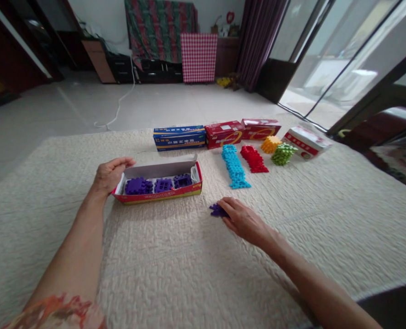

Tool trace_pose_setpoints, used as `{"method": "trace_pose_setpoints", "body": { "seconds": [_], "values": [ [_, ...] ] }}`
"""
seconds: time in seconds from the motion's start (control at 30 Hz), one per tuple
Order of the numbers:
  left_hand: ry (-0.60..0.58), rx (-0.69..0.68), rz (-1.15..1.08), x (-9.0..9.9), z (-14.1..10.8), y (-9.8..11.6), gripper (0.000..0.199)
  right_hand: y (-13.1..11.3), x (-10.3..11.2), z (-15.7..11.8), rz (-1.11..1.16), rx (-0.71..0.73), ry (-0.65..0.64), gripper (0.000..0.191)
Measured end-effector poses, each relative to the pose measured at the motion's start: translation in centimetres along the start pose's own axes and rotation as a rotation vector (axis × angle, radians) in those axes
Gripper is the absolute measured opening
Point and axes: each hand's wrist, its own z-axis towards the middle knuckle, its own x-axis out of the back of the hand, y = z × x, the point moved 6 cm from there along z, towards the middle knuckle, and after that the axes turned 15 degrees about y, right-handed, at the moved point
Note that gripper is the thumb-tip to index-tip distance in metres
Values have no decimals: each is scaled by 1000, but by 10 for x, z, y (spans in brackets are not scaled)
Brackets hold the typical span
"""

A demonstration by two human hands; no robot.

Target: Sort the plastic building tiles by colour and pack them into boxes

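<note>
An open red and yellow cardboard box [158,196] lies on the quilted bedspread in front of me, its back flap raised. Inside are purple interlocking plastic blocks [139,186] in several groups, with a white cord loop [193,174] at the right end. My left hand [112,173] grips the box's left end, fingers curved around its back corner. To the right of the box, my right hand [239,217] is closed over a few purple blocks [217,209] on the bedspread; the palm hides part of them.
Blue [235,167], red [254,159], yellow [271,144] and green blocks [283,154] sit in groups to the right. Behind stand a blue box [179,138], two red boxes [224,134] and a tilted white and red box [306,142]. The cream bedspread [161,256] lies beneath everything.
</note>
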Motion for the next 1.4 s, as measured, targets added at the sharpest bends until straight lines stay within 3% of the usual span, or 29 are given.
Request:
{"method": "trace_pose_setpoints", "body": {
  "seconds": [0.4, 0.53, 0.67, 0.87, 1.07, 1.23, 1.3, 1.4],
  "values": [
    [68, 20, -53, 1, 0, -5, 34, 11, -8, 46, 42, 85, -52, 39],
    [68, 13, -76, -1, 3, -9, 37, 11, -7, 48, 78, 83, -30, 38],
    [152, 3, -121, 0, 6, -11, 33, 15, -4, 45, 109, 79, 12, 36],
    [158, -11, -152, 0, 6, -10, 27, 20, 8, 48, 150, 77, 62, 30],
    [144, 68, -281, 0, 6, -13, 30, 18, 33, 58, 101, 48, 227, 26],
    [141, 160, -429, 3, 3, -14, 31, -18, 38, 105, 157, 132, 271, 27],
    [132, 163, -455, 3, 3, -14, 30, -47, 29, 131, 199, 193, 260, 26],
    [122, 158, -460, 2, 4, -16, 30, -93, -1, 166, 249, 272, 156, 25]
  ]
}}
